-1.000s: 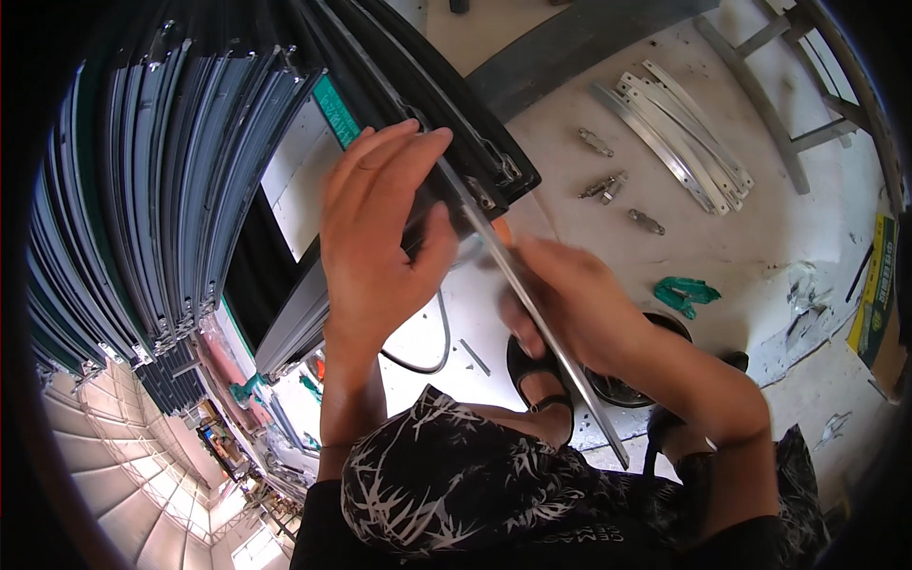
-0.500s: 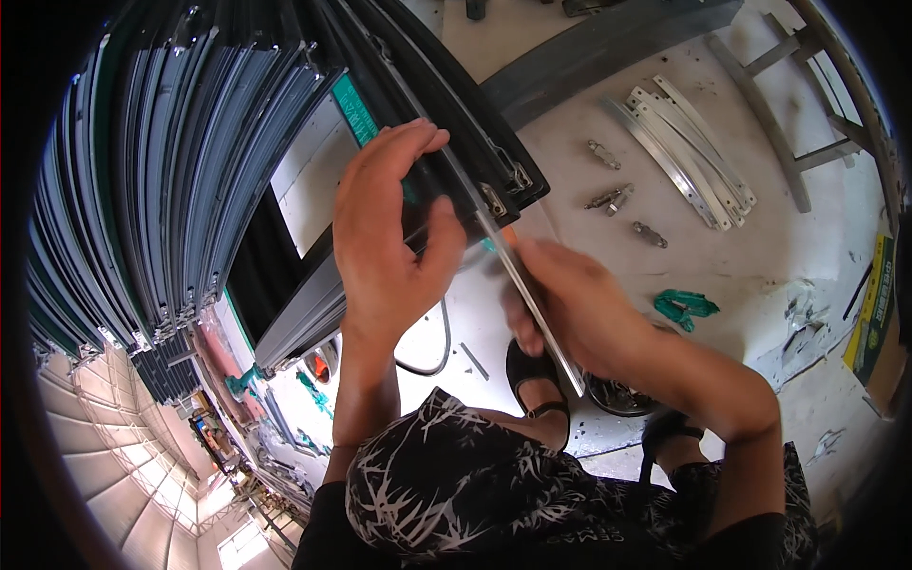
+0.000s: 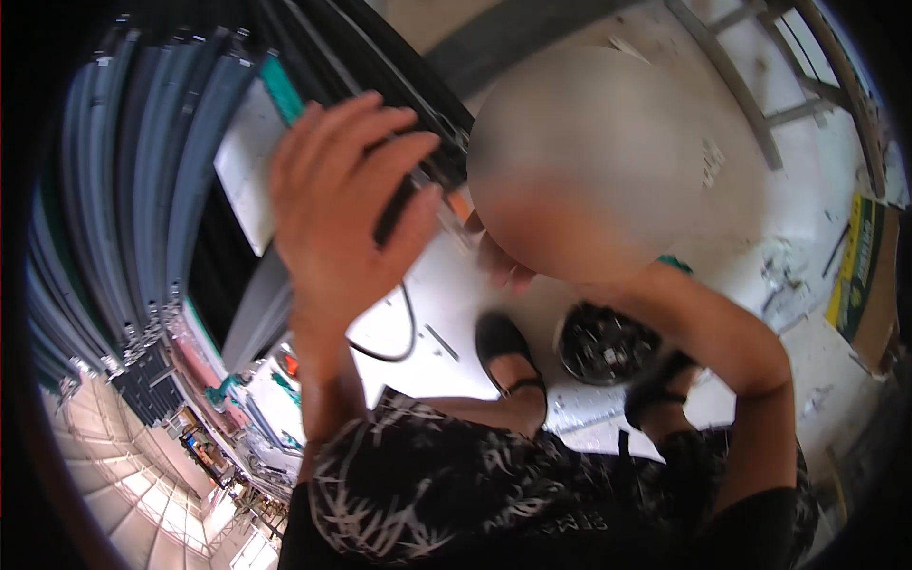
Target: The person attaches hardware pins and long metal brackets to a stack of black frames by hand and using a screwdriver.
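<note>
My left hand (image 3: 337, 209) is open, fingers stretched and apart, over the corner of a dark window-like frame (image 3: 380, 71). Whether its fingertips touch the frame, I cannot make out. My right hand (image 3: 546, 233) is just right of that corner, smeared and largely covered by a round blurred patch; its grip is hidden. Between the two hands shows a small orange thing (image 3: 460, 203), too blurred to name. A pale narrow strip (image 3: 454, 231) lies close beside it. Green tape or label (image 3: 282, 88) runs along the frame's inner edge.
Stacked dark grey profiles (image 3: 142, 190) fill the left side. A round bowl of small metal parts (image 3: 608, 347) stands on the floor between my feet. At right are a grey metal rack (image 3: 736, 85) and a green-yellow carton (image 3: 864, 285). A dark cable (image 3: 410, 328) loops below my left hand.
My left hand has shifted left and spread its fingers. The long thin metal strip between my hands no longer shows clearly. The view has swung, bringing the bowl into fuller sight.
</note>
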`<move>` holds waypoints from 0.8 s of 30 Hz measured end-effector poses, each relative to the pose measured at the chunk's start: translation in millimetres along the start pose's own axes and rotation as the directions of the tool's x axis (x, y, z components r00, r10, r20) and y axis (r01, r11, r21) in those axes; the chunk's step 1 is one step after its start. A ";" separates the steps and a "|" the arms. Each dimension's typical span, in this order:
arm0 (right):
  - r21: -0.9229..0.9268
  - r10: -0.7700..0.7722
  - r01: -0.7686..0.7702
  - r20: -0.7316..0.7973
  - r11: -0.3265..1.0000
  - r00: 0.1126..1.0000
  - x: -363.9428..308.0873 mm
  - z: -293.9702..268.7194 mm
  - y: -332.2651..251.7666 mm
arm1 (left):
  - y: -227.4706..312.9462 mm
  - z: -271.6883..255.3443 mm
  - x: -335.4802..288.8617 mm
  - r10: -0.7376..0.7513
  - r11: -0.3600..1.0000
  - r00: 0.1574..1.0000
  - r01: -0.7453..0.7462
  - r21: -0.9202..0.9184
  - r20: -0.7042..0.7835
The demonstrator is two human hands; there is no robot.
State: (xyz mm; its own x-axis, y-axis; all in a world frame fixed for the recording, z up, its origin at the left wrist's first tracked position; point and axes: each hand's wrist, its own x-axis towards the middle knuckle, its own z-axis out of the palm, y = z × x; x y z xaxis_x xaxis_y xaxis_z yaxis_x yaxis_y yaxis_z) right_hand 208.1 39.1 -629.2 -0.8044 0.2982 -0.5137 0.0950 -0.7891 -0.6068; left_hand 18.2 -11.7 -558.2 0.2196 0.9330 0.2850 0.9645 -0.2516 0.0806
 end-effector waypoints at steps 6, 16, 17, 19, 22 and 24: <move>-0.991 -0.173 0.040 0.017 0.131 0.985 -90.4 -105.8 90.6 | 3.0 -4.4 2.1 0.082 0.996 0.987 -0.087 0.029 0.139; -1.000 -0.093 0.008 0.007 0.018 0.996 -117.5 -104.8 145.9 | 11.5 -1.8 -4.1 0.080 0.994 0.980 -0.092 0.055 0.180; -1.000 -0.106 0.010 0.010 -0.002 0.994 -119.4 -106.7 148.9 | 11.6 -0.2 -4.3 0.076 0.994 0.983 -0.088 0.068 0.170; -1.000 -0.117 0.009 0.011 -0.022 0.993 -121.2 -108.5 150.3 | 10.4 3.0 -4.5 0.078 0.993 0.983 -0.091 0.074 0.164; -0.998 -0.118 0.038 0.045 -0.057 0.992 -121.0 -109.1 149.5 | 9.6 5.2 -4.6 0.081 0.991 0.985 -0.095 0.094 0.150; -0.972 -0.057 0.186 0.196 -0.146 0.979 -119.7 -109.3 152.5 | 8.3 6.7 -4.7 0.086 0.990 0.986 -0.101 0.103 0.141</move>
State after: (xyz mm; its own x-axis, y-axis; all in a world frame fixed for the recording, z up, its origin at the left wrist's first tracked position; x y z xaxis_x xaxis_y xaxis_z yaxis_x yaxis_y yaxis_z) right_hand 382.9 -58.3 -726.6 -0.9080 0.2316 -0.3492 0.4060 0.6921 -0.5967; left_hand 26.2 -16.5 -565.2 0.3202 0.9348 0.1534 0.9473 -0.3167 -0.0476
